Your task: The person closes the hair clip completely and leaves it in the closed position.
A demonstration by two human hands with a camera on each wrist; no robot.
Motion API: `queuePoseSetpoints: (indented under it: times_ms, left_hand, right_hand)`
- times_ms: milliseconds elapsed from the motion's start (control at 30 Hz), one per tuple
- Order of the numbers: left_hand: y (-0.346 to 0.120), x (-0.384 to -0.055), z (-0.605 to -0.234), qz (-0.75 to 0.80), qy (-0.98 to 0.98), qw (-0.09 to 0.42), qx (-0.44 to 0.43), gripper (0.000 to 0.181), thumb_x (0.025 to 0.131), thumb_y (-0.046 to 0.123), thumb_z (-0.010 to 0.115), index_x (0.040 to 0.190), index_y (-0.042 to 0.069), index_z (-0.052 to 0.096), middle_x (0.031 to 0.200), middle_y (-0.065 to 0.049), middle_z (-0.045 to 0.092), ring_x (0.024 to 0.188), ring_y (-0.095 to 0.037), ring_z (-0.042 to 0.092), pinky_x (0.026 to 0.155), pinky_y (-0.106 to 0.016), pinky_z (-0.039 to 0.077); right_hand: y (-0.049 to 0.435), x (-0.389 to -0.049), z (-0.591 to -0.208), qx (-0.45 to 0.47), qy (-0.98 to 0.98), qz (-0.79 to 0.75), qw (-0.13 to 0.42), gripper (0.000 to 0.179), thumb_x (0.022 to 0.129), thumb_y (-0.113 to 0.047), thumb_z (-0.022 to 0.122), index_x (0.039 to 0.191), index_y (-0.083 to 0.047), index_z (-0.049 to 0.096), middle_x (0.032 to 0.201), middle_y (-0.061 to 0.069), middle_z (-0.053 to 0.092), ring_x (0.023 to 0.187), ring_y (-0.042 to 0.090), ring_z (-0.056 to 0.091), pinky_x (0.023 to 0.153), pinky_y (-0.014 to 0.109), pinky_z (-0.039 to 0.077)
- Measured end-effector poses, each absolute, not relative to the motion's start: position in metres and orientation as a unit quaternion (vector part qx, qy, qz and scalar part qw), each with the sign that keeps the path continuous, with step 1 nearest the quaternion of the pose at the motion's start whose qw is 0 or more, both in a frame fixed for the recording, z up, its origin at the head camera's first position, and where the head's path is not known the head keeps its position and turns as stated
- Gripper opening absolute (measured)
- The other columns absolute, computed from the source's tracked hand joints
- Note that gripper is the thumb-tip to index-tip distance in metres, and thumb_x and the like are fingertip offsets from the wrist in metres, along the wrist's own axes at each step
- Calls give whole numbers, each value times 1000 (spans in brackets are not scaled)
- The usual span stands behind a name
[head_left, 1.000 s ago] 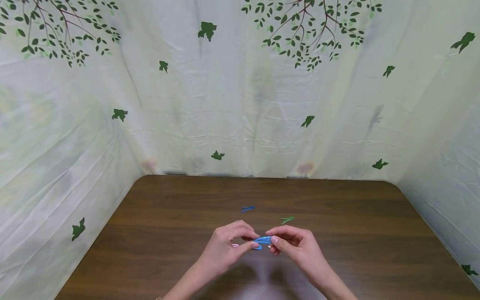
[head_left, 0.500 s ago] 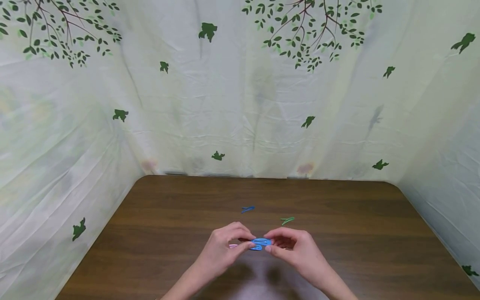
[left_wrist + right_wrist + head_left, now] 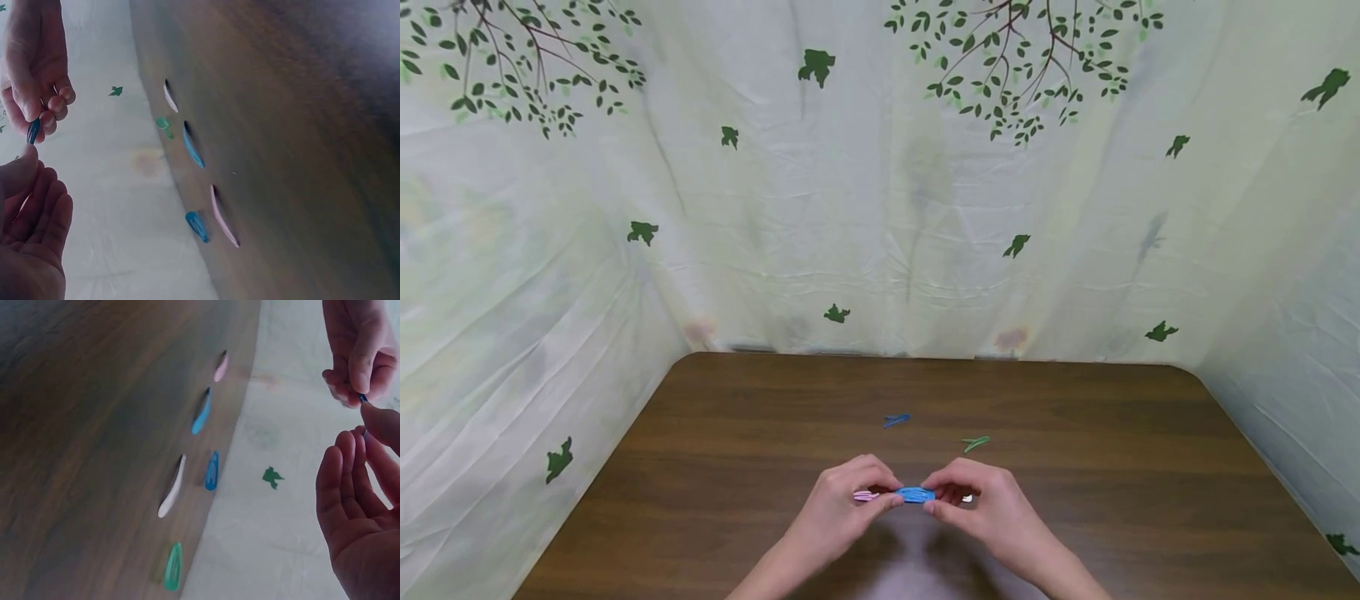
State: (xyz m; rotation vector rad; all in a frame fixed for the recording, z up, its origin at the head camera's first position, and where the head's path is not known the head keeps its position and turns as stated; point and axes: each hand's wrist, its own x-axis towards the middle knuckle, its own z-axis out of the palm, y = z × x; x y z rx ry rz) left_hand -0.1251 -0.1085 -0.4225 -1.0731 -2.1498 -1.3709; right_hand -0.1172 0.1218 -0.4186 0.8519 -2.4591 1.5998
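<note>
A blue snap hair clip [image 3: 916, 495] is held between both hands above the table. My left hand [image 3: 850, 504] pinches its left end between thumb and fingers. At its right end, my right hand [image 3: 988, 502] pinches with thumb and fingertips. In the left wrist view the held clip [image 3: 33, 131] appears dark and edge-on. Below the hands lie a pink clip [image 3: 224, 215], a light blue clip [image 3: 193, 145] and a white clip [image 3: 172, 487]. Whether the held clip is snapped or bent open is too small to tell.
Farther back on the brown wooden table [image 3: 760, 425] lie a darker blue clip [image 3: 896, 420] and a green clip [image 3: 975, 443]. A pale cloth [image 3: 850, 208] printed with leaves and birds hangs behind the table and along its sides.
Both hands have lowered slightly and shifted a little left with the blue hair clip. It now covers the light blue clip on the table in the head view. The right thumb has moved toward the clip's end.
</note>
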Motion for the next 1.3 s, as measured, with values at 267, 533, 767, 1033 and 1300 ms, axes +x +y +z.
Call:
queuePoseSetpoints:
  times_ms: [267, 533, 767, 1033, 1300]
  left_hand:
    - [-115, -122, -431, -482, -771, 158, -385, 19, 80, -4, 78, 90, 11, 72, 89, 4, 66, 79, -8, 64, 69, -23, 56]
    - [-126, -121, -440, -468, -781, 153, -384, 19, 80, -1, 78, 90, 13, 71, 89, 6, 65, 80, -8, 64, 71, -22, 54]
    - [-134, -116, -447, -458, -795, 146, -370, 25, 75, -5, 81, 87, 13, 69, 90, 5, 67, 81, -7, 65, 71, -21, 54]
    - [-143, -111, -453, -450, -813, 129, -346, 22, 77, -2, 80, 85, 14, 69, 90, 7, 68, 81, -7, 66, 70, -21, 52]
    - [-154, -109, -459, -447, -833, 97, -312, 19, 79, 2, 79, 86, 18, 71, 83, 13, 62, 75, -1, 60, 67, -22, 52]
  right_hand:
    - [119, -118, -423, 293, -810, 507, 28, 15, 85, -18, 79, 97, -25, 73, 87, -13, 65, 73, 8, 62, 66, 28, 54]
    - [112, -119, -431, 318, -802, 505, 21, 13, 86, -17, 78, 97, -21, 73, 86, -12, 64, 73, 5, 62, 65, 27, 54]
    - [102, -119, -439, 328, -803, 498, 8, 12, 84, -14, 79, 94, -20, 74, 84, -14, 63, 73, 2, 60, 64, 23, 53]
    - [90, -119, -444, 321, -813, 485, -16, 16, 82, -8, 79, 93, -20, 75, 81, -16, 62, 71, 0, 59, 62, 21, 51]
    - [78, -119, -448, 309, -829, 465, -37, 15, 81, -7, 79, 91, -18, 75, 78, -17, 60, 68, -2, 57, 59, 19, 50]
